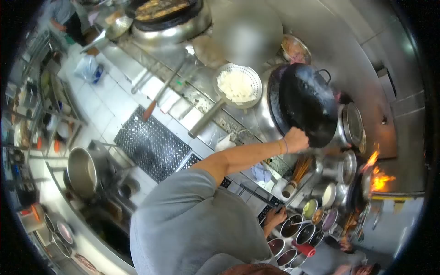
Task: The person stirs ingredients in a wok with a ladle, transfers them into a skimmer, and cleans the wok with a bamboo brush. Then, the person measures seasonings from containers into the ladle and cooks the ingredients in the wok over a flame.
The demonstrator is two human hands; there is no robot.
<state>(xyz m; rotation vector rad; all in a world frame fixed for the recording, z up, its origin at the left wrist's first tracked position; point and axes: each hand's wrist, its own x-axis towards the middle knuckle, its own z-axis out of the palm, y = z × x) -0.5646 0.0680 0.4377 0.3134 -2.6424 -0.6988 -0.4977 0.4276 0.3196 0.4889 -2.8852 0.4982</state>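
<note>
My left hand (297,140) is closed in a fist at the near rim of a large black wok (307,101), gripping it. The wok is tilted over the stove ring, with pale steam over its inside and a loop handle on the far side. My right hand (273,217) is low beside my body, close to the seasoning pots, its fingers curled round something dark that I cannot make out. Left of the wok, a perforated strainer (220,98) holds white pieces (237,86).
Flames (379,178) rise from a burner at the right, near another person (334,256). Several seasoning pots (289,227) stand by my right hand. A bamboo brush (301,172) is below the wok. Behind are a floor mat (151,144) and a tall steel pot (82,172).
</note>
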